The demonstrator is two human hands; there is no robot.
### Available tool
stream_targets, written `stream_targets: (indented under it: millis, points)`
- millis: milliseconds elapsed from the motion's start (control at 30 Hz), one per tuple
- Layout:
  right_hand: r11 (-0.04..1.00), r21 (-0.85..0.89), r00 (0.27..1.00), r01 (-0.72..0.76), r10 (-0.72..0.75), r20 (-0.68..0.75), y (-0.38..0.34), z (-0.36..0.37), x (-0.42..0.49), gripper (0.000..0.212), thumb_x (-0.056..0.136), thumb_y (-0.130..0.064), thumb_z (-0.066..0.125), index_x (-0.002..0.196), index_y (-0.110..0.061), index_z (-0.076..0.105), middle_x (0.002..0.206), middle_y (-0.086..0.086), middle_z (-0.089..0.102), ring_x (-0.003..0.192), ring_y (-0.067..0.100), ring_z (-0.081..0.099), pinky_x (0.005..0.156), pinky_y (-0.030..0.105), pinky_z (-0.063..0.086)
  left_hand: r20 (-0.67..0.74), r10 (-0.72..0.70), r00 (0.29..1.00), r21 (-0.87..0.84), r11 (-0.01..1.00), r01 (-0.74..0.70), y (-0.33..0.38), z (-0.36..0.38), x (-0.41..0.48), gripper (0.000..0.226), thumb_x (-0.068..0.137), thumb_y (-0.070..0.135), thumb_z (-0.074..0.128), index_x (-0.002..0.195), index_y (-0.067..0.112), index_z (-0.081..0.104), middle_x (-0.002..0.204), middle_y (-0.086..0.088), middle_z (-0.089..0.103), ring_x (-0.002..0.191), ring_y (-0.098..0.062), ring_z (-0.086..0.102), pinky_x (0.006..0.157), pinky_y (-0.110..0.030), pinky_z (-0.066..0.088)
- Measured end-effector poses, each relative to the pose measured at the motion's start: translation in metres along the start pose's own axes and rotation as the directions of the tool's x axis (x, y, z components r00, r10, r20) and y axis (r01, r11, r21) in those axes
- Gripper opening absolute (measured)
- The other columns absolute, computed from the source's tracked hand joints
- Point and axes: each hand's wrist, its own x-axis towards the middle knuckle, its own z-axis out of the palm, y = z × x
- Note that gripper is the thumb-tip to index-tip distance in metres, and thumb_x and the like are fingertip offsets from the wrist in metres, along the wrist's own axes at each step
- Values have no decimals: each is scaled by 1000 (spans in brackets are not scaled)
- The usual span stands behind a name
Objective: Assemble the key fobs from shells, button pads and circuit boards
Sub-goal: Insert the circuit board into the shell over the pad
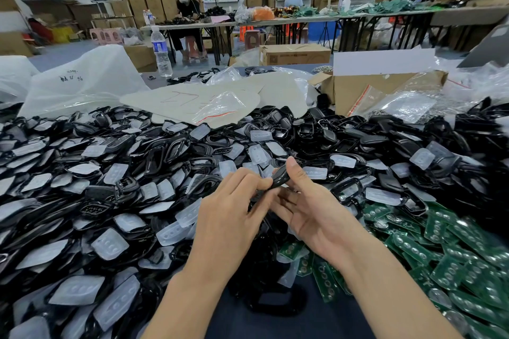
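Note:
A glossy black key fob shell (280, 179) is held edge-on above the heap, between both hands. My left hand (231, 206) pinches its near end with curled fingers. My right hand (311, 206) holds it with the thumb on the far end and the palm turned up below. A wide heap of black shells (154, 157) mixed with translucent white button pads (110, 243) covers the table. Green circuit boards (440, 245) lie piled at the right. Another black shell (275, 301) lies on the dark table in front of me.
An open cardboard box (358, 91) with clear zip bags stands at the back right. White plastic bags (82, 82) and a water bottle (161, 49) are at the back left. Flat pale sheets (192, 102) lie on the heap. Other people sit at far tables.

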Motion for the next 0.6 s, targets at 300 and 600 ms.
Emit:
stream_targets:
  millis: [300, 600]
  points:
    - [1000, -9, 1000, -3, 3, 3, -3, -2, 0, 41, 68, -36, 80, 88, -1, 74, 103, 24, 65, 80, 22, 70, 69, 27, 61, 5, -26, 1000, -2, 1000, 26, 2, -1, 1, 15, 94, 33, 66, 93, 18, 65, 91, 15, 59, 78, -2, 54, 63, -21, 49]
    - [996, -57, 998, 63, -64, -14, 3, 0, 3, 42, 68, -42, 81, 89, -7, 75, 86, 12, 68, 76, 18, 70, 72, 27, 61, -43, -3, 999, 70, 998, 6, 8, 3, 0, 18, 97, 35, 64, 107, 19, 63, 104, 9, 57, 85, -11, 61, 59, -31, 54]
